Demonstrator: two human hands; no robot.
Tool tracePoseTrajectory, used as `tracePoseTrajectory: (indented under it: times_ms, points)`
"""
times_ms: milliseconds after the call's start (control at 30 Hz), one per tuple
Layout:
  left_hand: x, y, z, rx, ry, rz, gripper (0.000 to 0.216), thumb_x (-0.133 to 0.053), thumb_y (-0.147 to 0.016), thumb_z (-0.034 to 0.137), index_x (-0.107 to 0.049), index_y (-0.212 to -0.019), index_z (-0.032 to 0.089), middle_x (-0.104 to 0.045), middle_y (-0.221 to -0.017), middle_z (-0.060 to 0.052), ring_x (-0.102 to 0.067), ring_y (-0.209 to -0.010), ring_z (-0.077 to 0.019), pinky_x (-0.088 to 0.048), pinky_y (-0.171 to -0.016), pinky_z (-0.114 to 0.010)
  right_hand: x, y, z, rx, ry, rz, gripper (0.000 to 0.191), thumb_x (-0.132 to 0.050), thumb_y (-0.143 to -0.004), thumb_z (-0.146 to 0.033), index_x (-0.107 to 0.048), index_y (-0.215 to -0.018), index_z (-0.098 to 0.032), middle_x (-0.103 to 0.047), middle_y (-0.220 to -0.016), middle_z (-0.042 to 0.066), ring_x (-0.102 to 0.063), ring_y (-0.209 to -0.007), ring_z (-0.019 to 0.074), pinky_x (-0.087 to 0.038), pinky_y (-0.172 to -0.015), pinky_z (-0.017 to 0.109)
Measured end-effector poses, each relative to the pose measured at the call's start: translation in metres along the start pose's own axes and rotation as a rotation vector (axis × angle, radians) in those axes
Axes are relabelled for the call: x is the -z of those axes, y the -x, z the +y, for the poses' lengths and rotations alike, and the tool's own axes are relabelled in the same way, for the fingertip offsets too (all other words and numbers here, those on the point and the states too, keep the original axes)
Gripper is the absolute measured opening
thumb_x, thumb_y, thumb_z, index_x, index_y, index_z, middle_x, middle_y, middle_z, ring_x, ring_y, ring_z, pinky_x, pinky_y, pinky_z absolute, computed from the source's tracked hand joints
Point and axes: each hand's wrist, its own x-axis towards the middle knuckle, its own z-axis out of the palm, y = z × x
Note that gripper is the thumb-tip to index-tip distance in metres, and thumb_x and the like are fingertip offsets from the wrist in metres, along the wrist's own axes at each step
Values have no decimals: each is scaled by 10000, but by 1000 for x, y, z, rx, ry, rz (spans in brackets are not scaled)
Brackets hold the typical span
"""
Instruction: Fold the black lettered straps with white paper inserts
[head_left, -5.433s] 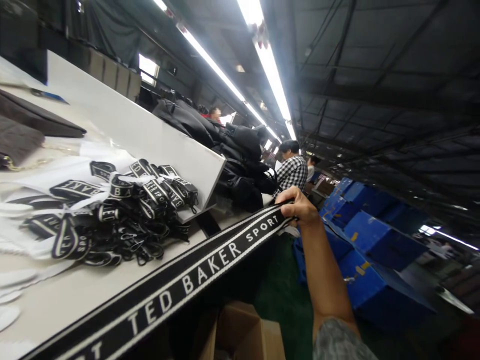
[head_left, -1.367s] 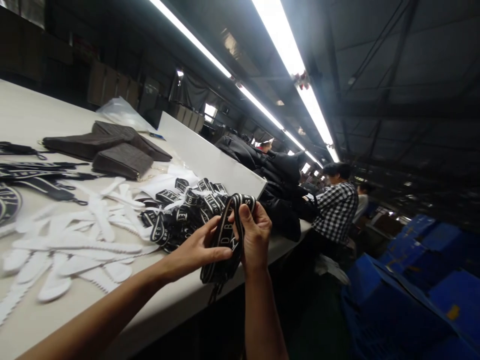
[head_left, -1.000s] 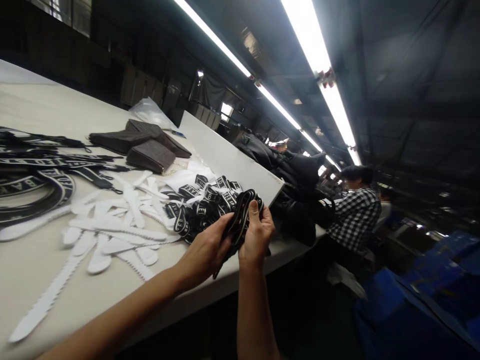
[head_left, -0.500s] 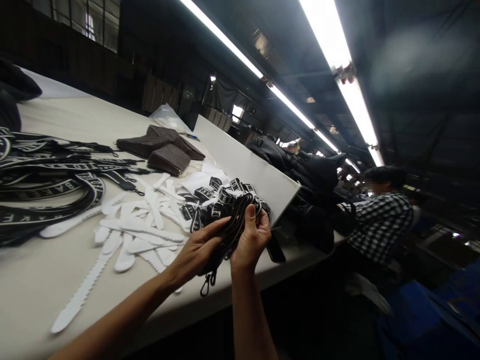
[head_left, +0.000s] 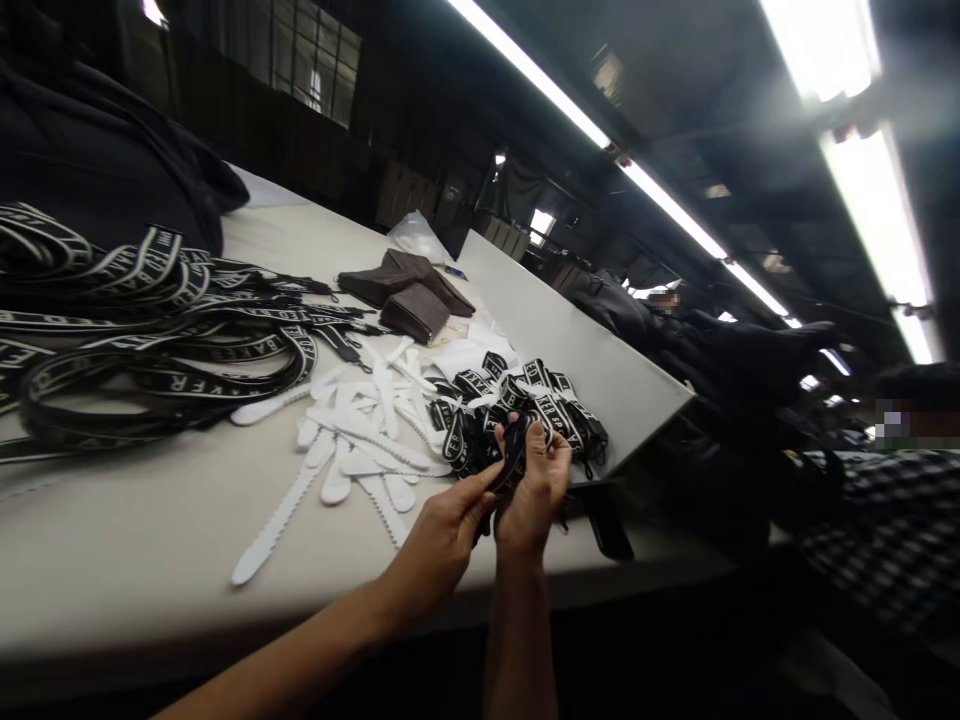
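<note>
My left hand (head_left: 448, 522) and my right hand (head_left: 534, 492) are close together over the table's front edge. Between them is a folded black webbing strap (head_left: 517, 446). The right hand grips it with the thumb on top, and the left fingers pinch its lower left side. Just behind my hands lies a pile of bundled black straps (head_left: 555, 405) with white lettering. Left of the hands are scattered white toothed strips (head_left: 367, 440), likely plastic. The strap's lower end is mostly hidden by my fingers.
Long loose lettered straps (head_left: 187, 360) cover the table's left side. Brown pouches (head_left: 416, 310) and a clear plastic bag (head_left: 418, 237) lie farther back. A white board (head_left: 570, 330) slants behind the pile. A dark phone-like object (head_left: 610, 522) lies at the edge. A person in a checked shirt (head_left: 892, 530) is at right.
The view has turned left, so things on the table sit farther right. The left fingers, stretched along the strap before, now pinch it. A metal clip hanging below the hands no longer shows.
</note>
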Motion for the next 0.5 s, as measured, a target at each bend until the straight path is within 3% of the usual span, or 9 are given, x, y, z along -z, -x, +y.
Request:
tracePoseTrajectory:
  times_ms: [100,167,233,333,400,500]
  points:
    - [13,8,-2,25,-108,-58,420,-391,-1030,420,-623,-1271,166,-639,-845,-63,-610,-819,-212,-505,-782,-325,5,-3,2,-302,-133,-158,683,-886,-694,-432,-505,-1215,-208,-718,-1028,57,-694,-698,130,-577,-571,213]
    - [22,10,-2,128,-6,-69,432,-395,-1023,502,-617,-1126,146,-583,-743,-32,-542,-649,-172,-465,-619,-286,5,-3,4,-364,-210,-151,711,-948,-609,-370,-572,-1187,-197,-717,-880,-3,-663,-618,91,-544,-518,155]
    - [31,10,-1,251,166,-84,448,-448,-988,566,-575,-1041,139,-566,-676,-11,-523,-577,-150,-438,-556,-257,1,-1,9,-351,-297,-100,602,-980,-543,-322,-651,-1027,-182,-697,-816,-37,-669,-639,83,-561,-549,144]
    - [46,5,4,383,313,-92,510,-567,-921,577,-531,-1169,132,-625,-630,-20,-573,-547,-156,-435,-537,-232,-10,0,21,-293,-377,-50,442,-974,-558,-298,-671,-856,-179,-692,-830,-47,-686,-711,84,-589,-632,156]
    - [58,-1,7,401,305,-83,529,-607,-894,555,-552,-1195,124,-647,-629,-35,-597,-546,-164,-441,-529,-225,-20,-4,32,-245,-381,-39,394,-957,-595,-294,-669,-842,-188,-686,-836,-57,-684,-735,78,-590,-673,163]
    - [84,-17,10,323,165,-80,422,-625,-885,504,-660,-1049,117,-630,-647,-32,-598,-541,-152,-451,-509,-213,-34,-17,46,-230,-318,-102,380,-932,-629,-326,-663,-869,-207,-688,-851,-53,-684,-772,103,-602,-762,240]
